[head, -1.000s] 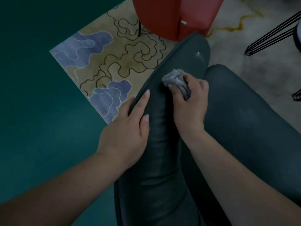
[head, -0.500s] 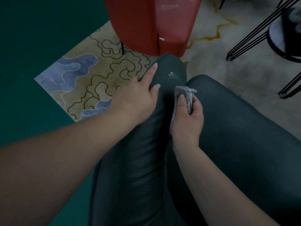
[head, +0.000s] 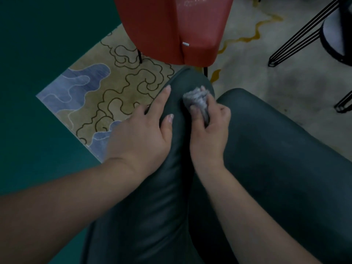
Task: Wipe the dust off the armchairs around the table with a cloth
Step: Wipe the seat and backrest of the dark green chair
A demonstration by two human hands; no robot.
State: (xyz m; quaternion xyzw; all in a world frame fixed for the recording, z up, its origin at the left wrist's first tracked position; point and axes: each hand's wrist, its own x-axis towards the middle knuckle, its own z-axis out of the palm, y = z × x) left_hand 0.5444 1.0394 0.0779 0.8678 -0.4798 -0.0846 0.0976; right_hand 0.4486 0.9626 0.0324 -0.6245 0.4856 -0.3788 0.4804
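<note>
Head view — right hand [head: 209, 134] grips cloth [head: 196, 101], seemingly bunched.

I am pressing the grey cloth [head: 197, 102] with my right hand [head: 208, 134] against the dark armchair's armrest [head: 171, 197]; my left hand [head: 142, 138] is lying flat beside it, below the red chair [head: 171, 27].

Left hand [head: 141, 138] lies flat, fingers [head: 162, 100] straight; right hand [head: 211, 128] is curled tight in a grip
</note>
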